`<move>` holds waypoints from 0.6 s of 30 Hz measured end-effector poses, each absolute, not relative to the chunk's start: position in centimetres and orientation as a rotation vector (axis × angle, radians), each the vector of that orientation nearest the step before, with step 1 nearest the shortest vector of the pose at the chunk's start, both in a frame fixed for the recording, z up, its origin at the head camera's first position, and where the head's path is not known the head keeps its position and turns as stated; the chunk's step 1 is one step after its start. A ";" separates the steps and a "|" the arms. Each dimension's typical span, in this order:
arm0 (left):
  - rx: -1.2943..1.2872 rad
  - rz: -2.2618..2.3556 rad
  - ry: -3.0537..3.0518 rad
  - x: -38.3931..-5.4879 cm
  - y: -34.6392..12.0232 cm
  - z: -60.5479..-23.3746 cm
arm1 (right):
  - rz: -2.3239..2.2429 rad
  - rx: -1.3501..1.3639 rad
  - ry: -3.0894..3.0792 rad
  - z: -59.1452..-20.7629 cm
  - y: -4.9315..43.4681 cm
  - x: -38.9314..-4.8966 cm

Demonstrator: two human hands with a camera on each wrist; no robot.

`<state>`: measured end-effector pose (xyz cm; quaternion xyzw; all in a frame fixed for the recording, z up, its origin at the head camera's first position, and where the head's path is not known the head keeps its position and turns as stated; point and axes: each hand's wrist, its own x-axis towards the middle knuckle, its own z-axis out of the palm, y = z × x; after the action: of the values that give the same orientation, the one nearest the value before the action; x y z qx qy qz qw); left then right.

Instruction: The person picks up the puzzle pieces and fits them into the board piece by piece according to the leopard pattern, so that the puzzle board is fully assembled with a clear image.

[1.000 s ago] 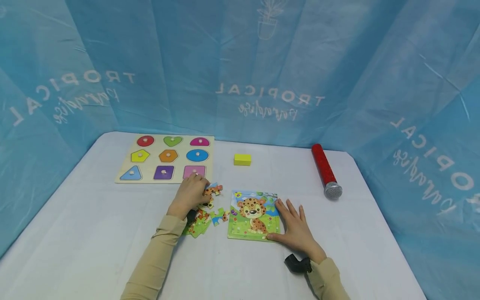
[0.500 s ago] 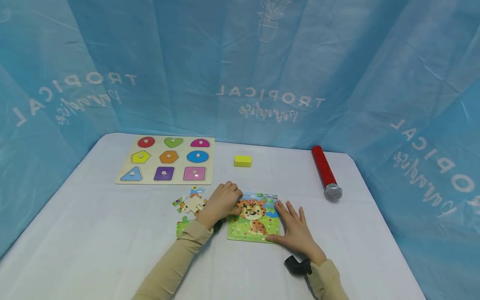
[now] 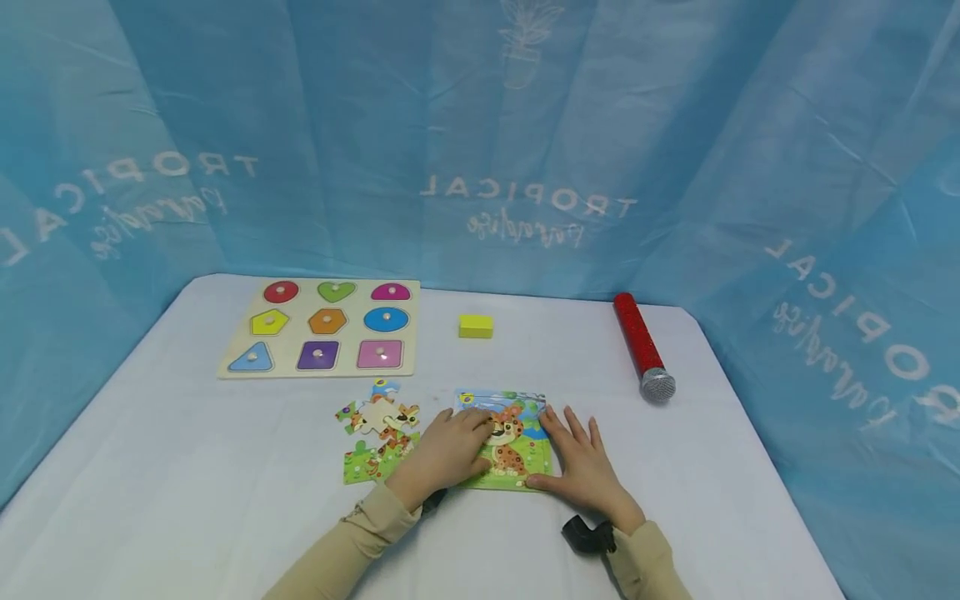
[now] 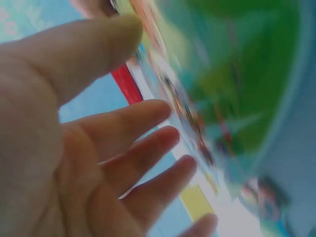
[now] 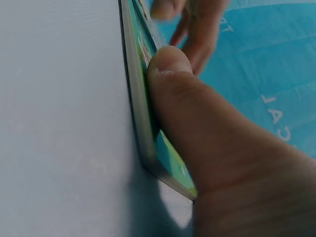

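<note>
While right hand point(image 3: 585, 468) touches leopard puzzle point(image 3: 513, 460), left hand point(image 3: 446, 450) partly covers it

Both hands are spread, the right at the puzzle's right edge, the left over its left half. Loose pieces point(image 3: 363, 464) lie just left of it.

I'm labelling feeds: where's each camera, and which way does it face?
Head: worn there, facing forward and down at the puzzle board; left hand, right hand and sleeves show.
Left wrist: worn there, facing palm and fingers, board alongside.
Right wrist: worn there, facing its thumb at the board's edge.
All three share the board.
</note>
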<state>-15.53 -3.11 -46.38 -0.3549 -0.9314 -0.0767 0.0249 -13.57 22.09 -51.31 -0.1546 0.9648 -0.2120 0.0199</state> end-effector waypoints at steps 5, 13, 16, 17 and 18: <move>-1.149 -0.234 -3.021 -14.1 -2.6 -46.3 | -0.672 -0.498 3.020 -51.2 21.8 -13.3; -1.094 -0.243 -3.044 -14.6 -1.4 -46.3 | -0.674 -0.493 3.010 -51.3 21.9 -13.2; -1.108 -0.218 -3.015 -14.8 -1.3 -46.2 | -0.689 -0.499 3.026 -51.3 21.9 -13.2; -1.112 -0.214 -3.009 -14.9 -1.3 -46.2 | -0.696 -0.501 3.030 -51.3 21.9 -13.3; -1.115 -0.201 -3.000 -14.9 -1.3 -46.2 | -0.706 -0.508 3.035 -51.3 21.9 -13.3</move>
<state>-14.92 -1.29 -46.22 -0.3473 -0.9351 -0.0628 -0.0328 -13.29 21.85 -51.29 -0.1609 0.9612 -0.2237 -0.0076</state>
